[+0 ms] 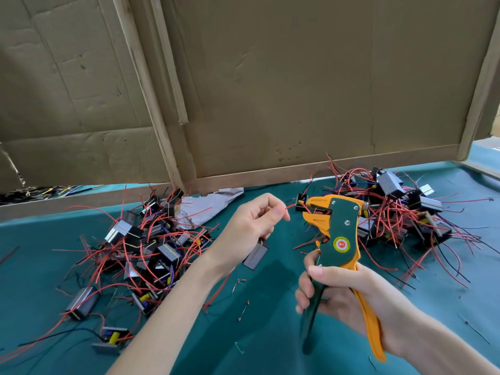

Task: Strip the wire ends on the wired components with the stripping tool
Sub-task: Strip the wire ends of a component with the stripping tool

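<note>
My right hand (349, 290) grips the handles of the green and orange stripping tool (338, 239), held upright with its jaws pointing left. My left hand (254, 220) pinches a thin red wire (293, 206) whose end reaches into the tool's jaws. A small grey and black wired component (255, 257) hangs below my left hand. Two heaps of such components with red and black wires lie on the teal table: one pile at the left (146, 247) and one pile at the right (405, 212).
A cardboard and wood panel (297, 90) stands along the back of the teal table (257, 334). A crumpled grey paper (205, 207) lies behind the left pile. Small stripped wire scraps (243, 307) are scattered between my arms.
</note>
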`<state>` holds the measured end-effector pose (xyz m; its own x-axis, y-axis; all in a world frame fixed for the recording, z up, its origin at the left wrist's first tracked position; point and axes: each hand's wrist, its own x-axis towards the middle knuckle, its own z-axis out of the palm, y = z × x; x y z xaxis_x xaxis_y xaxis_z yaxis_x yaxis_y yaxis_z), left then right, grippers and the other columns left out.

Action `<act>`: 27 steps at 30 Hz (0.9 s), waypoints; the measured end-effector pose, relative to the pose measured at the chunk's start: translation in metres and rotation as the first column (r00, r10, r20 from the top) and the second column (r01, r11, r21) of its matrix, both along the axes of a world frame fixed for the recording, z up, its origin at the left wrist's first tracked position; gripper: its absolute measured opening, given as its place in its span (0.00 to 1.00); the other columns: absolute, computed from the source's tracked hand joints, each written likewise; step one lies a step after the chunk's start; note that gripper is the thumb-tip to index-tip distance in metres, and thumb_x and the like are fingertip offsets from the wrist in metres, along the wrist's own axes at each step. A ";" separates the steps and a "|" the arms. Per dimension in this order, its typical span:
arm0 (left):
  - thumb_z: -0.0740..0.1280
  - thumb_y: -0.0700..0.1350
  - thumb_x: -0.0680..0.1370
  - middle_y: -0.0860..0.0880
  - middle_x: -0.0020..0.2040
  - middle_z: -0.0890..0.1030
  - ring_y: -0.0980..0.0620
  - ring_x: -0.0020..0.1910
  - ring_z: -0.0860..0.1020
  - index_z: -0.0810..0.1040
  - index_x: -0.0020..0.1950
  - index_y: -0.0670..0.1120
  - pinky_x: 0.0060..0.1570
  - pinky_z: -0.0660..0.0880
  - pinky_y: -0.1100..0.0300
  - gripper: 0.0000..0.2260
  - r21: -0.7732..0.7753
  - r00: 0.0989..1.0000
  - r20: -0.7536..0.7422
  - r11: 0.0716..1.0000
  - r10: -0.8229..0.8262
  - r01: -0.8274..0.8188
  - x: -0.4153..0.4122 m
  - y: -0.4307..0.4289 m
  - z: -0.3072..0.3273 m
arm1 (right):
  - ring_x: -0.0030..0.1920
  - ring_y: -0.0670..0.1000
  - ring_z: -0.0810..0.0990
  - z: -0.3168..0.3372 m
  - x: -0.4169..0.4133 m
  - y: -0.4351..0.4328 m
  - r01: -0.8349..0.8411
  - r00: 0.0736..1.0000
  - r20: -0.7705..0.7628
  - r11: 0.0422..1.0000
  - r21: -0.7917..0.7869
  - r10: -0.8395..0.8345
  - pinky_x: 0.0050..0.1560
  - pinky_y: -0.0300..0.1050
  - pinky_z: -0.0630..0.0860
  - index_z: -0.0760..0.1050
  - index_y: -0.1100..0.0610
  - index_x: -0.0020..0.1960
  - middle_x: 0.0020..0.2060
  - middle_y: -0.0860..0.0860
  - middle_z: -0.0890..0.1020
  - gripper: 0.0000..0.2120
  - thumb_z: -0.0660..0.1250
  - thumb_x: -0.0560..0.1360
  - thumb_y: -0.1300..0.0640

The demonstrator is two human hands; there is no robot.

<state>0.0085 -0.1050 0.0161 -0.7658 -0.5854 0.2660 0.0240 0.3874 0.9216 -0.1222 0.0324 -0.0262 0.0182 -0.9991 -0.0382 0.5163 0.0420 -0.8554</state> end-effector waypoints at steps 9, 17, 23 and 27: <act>0.63 0.48 0.77 0.57 0.30 0.67 0.56 0.30 0.61 0.80 0.39 0.54 0.34 0.61 0.64 0.09 -0.022 0.997 0.026 0.997 -0.070 0.071 0.005 0.004 0.011 | 0.37 0.63 0.78 -0.002 -0.002 0.004 -0.122 0.990 -0.086 0.989 -0.085 0.115 0.44 0.55 0.77 0.74 0.61 0.39 0.33 0.62 0.75 0.17 0.81 0.62 0.57; 0.64 0.48 0.77 0.59 0.29 0.71 0.56 0.30 0.61 0.80 0.40 0.51 0.32 0.60 0.66 0.08 -0.019 0.986 0.095 0.990 -0.140 0.142 0.012 0.001 0.019 | 0.34 0.60 0.76 0.002 -0.002 0.006 -0.164 0.980 -0.127 0.984 -0.076 0.153 0.42 0.55 0.77 0.72 0.62 0.38 0.31 0.60 0.74 0.17 0.80 0.63 0.57; 0.64 0.46 0.77 0.59 0.36 0.78 0.59 0.33 0.66 0.81 0.41 0.50 0.36 0.65 0.70 0.08 -0.052 0.973 0.139 0.979 -0.187 0.196 0.019 -0.001 0.024 | 0.32 0.58 0.75 0.001 -0.005 0.009 -0.219 0.959 -0.196 0.974 -0.054 0.205 0.41 0.53 0.76 0.73 0.58 0.37 0.29 0.56 0.74 0.13 0.77 0.69 0.55; 0.64 0.40 0.79 0.59 0.39 0.81 0.66 0.37 0.75 0.81 0.45 0.44 0.40 0.67 0.76 0.07 -0.056 0.963 0.161 0.972 -0.216 0.227 0.022 -0.003 0.027 | 0.28 0.56 0.74 0.002 -0.004 0.013 -0.211 0.953 -0.226 0.977 -0.010 0.204 0.38 0.52 0.75 0.73 0.58 0.35 0.27 0.56 0.73 0.15 0.78 0.68 0.54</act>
